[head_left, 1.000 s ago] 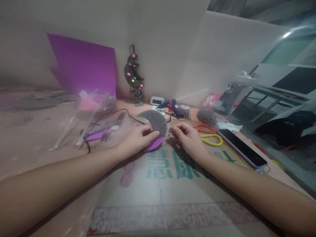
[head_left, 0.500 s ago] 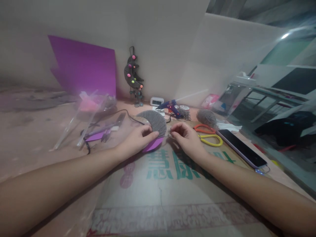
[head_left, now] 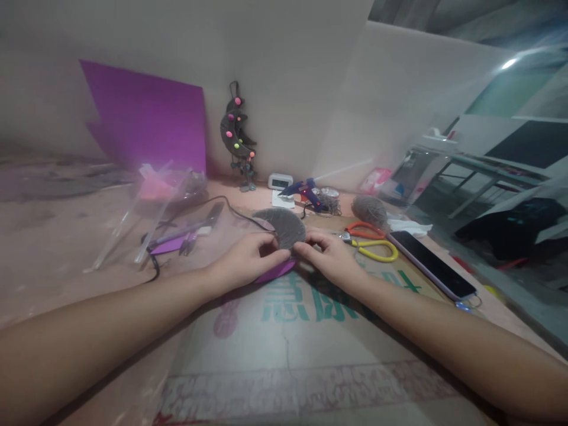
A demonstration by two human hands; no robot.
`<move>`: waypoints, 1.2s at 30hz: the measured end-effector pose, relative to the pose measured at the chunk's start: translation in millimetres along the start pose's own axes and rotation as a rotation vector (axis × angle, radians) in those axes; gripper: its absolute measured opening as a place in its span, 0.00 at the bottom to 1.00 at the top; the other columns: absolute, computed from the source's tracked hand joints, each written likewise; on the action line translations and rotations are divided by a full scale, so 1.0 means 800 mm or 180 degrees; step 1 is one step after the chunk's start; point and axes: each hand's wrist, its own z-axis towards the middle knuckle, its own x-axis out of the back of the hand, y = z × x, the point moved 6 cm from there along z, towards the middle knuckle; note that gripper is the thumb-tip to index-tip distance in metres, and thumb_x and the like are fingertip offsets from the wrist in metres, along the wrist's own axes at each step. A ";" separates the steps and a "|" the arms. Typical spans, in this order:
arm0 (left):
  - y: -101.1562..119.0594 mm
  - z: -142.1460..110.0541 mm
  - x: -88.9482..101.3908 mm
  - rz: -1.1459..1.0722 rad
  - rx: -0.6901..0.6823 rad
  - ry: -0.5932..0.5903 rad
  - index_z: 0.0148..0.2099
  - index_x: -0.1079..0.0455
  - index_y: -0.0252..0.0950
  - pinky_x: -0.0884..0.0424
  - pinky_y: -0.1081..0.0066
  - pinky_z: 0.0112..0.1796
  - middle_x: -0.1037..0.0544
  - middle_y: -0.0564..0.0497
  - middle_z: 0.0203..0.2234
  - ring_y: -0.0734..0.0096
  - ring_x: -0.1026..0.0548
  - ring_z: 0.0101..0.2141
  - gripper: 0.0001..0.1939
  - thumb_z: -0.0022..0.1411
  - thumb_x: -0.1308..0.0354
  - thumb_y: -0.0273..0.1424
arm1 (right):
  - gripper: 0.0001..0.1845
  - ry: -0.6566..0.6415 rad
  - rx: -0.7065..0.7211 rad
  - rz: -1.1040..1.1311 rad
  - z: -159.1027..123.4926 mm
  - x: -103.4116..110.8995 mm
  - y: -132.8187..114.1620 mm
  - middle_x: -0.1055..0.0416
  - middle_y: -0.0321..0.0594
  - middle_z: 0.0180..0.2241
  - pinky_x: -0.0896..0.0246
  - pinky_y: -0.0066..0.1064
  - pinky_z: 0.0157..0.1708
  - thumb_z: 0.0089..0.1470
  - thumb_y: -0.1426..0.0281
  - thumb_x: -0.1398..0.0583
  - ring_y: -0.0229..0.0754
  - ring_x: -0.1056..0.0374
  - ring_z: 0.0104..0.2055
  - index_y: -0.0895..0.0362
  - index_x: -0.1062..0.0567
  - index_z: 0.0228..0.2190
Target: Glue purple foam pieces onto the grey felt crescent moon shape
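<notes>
Low down, printed cardboard [head_left: 248, 355] spreads beneath both arms. The left hand [head_left: 248, 257] keeps a closed grip on a gray yarn-wrapped crescent [head_left: 287, 228], centered above it. The right hand [head_left: 328, 251] touches the crescent's lower right edge; whether its grip pinches anything, I cannot tell. Rightward lies a phone [head_left: 432, 263]; farther back, a glue gun [head_left: 306, 192].

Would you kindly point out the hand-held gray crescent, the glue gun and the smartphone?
Hand-held gray crescent [head_left: 289, 226]: head view, wrapped face.
Glue gun [head_left: 306, 187]: head view, blue body.
Smartphone [head_left: 432, 264]: head view, dark screen.
</notes>
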 end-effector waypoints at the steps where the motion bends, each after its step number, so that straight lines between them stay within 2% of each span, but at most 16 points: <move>1: 0.002 0.000 -0.001 -0.0006 -0.0033 -0.0035 0.27 0.35 0.35 0.42 0.72 0.27 0.34 0.55 0.22 0.72 0.36 0.25 0.18 0.59 0.47 0.45 | 0.13 -0.0009 -0.0034 0.0016 0.000 0.000 0.001 0.28 0.38 0.30 0.41 0.32 0.39 0.56 0.61 0.42 0.41 0.34 0.35 0.57 0.26 0.27; 5: 0.008 0.000 -0.001 -0.0212 -0.0154 -0.0112 0.30 0.34 0.35 0.40 0.73 0.28 0.33 0.55 0.23 0.72 0.35 0.26 0.18 0.61 0.48 0.45 | 0.15 -0.0047 -0.0237 0.0242 -0.002 -0.002 0.010 0.29 0.36 0.28 0.40 0.31 0.36 0.57 0.59 0.44 0.40 0.35 0.33 0.57 0.25 0.30; 10: 0.002 -0.001 -0.001 -0.0340 -0.0001 -0.0080 0.27 0.36 0.36 0.44 0.74 0.23 0.36 0.57 0.18 0.75 0.38 0.21 0.18 0.62 0.49 0.44 | 0.17 -0.0203 -0.0346 0.0518 -0.003 -0.007 0.011 0.31 0.36 0.27 0.40 0.30 0.35 0.57 0.57 0.44 0.39 0.36 0.32 0.58 0.26 0.28; 15: -0.003 0.000 -0.006 -0.0651 0.0056 -0.0248 0.26 0.38 0.36 0.45 0.74 0.22 0.37 0.58 0.16 0.77 0.40 0.19 0.18 0.62 0.49 0.44 | 0.19 -0.0435 -0.0545 0.1059 -0.003 -0.014 0.013 0.37 0.33 0.23 0.44 0.27 0.28 0.55 0.54 0.43 0.34 0.42 0.25 0.58 0.29 0.27; 18: -0.004 0.002 -0.003 -0.0707 0.0123 -0.0135 0.26 0.39 0.37 0.45 0.74 0.23 0.38 0.58 0.16 0.76 0.40 0.20 0.18 0.61 0.48 0.45 | 0.21 -0.0285 -0.0472 0.0974 0.000 -0.009 0.011 0.38 0.32 0.22 0.45 0.26 0.27 0.55 0.52 0.44 0.34 0.42 0.25 0.57 0.30 0.25; 21: -0.005 0.004 0.004 -0.0647 0.0158 0.0117 0.25 0.40 0.37 0.42 0.73 0.25 0.37 0.57 0.18 0.75 0.38 0.23 0.18 0.60 0.48 0.44 | 0.23 0.0058 -0.0164 0.0632 0.002 0.003 0.004 0.33 0.36 0.27 0.41 0.28 0.33 0.59 0.52 0.48 0.37 0.37 0.31 0.57 0.28 0.27; 23: -0.006 0.005 0.008 -0.0617 0.0144 0.0235 0.25 0.40 0.37 0.40 0.73 0.27 0.36 0.56 0.20 0.74 0.37 0.25 0.18 0.60 0.47 0.44 | 0.20 0.0226 -0.0050 0.0436 0.002 0.008 0.002 0.30 0.38 0.31 0.40 0.30 0.38 0.59 0.55 0.47 0.39 0.35 0.36 0.57 0.26 0.30; 25: -0.007 0.006 0.010 -0.0613 0.0158 0.0298 0.26 0.41 0.37 0.39 0.72 0.29 0.36 0.56 0.22 0.73 0.36 0.26 0.18 0.60 0.47 0.45 | 0.15 0.0252 -0.0164 0.0516 0.000 0.008 0.006 0.29 0.38 0.32 0.39 0.30 0.34 0.58 0.58 0.45 0.38 0.34 0.33 0.56 0.26 0.36; 28: -0.009 0.006 0.013 -0.0616 0.0222 0.0397 0.27 0.41 0.37 0.39 0.72 0.29 0.36 0.56 0.22 0.72 0.36 0.26 0.18 0.61 0.48 0.45 | 0.16 0.0142 -0.0522 0.1027 -0.001 0.001 0.014 0.30 0.36 0.32 0.42 0.26 0.21 0.56 0.60 0.42 0.33 0.38 0.23 0.55 0.31 0.44; 30: -0.008 0.005 0.014 -0.0634 0.0226 0.0446 0.27 0.40 0.37 0.39 0.72 0.30 0.36 0.56 0.22 0.72 0.36 0.26 0.18 0.61 0.48 0.45 | 0.19 0.0046 -0.0681 0.1301 -0.001 -0.005 0.016 0.29 0.36 0.33 0.43 0.25 0.18 0.54 0.61 0.40 0.31 0.38 0.20 0.54 0.33 0.46; 32: -0.007 0.005 0.014 -0.0664 0.0204 0.0434 0.27 0.39 0.37 0.38 0.72 0.30 0.35 0.55 0.22 0.72 0.35 0.27 0.18 0.60 0.48 0.45 | 0.19 -0.0110 -0.0745 0.1458 -0.001 -0.011 0.015 0.29 0.35 0.33 0.43 0.25 0.18 0.52 0.62 0.39 0.31 0.38 0.19 0.55 0.32 0.45; 36: -0.006 0.005 0.011 -0.0643 0.0207 0.0333 0.27 0.39 0.36 0.40 0.72 0.29 0.36 0.56 0.22 0.73 0.37 0.26 0.18 0.60 0.48 0.46 | 0.14 -0.0394 -0.0638 0.1389 -0.002 -0.018 0.013 0.29 0.34 0.28 0.42 0.25 0.24 0.53 0.61 0.40 0.31 0.40 0.22 0.57 0.28 0.38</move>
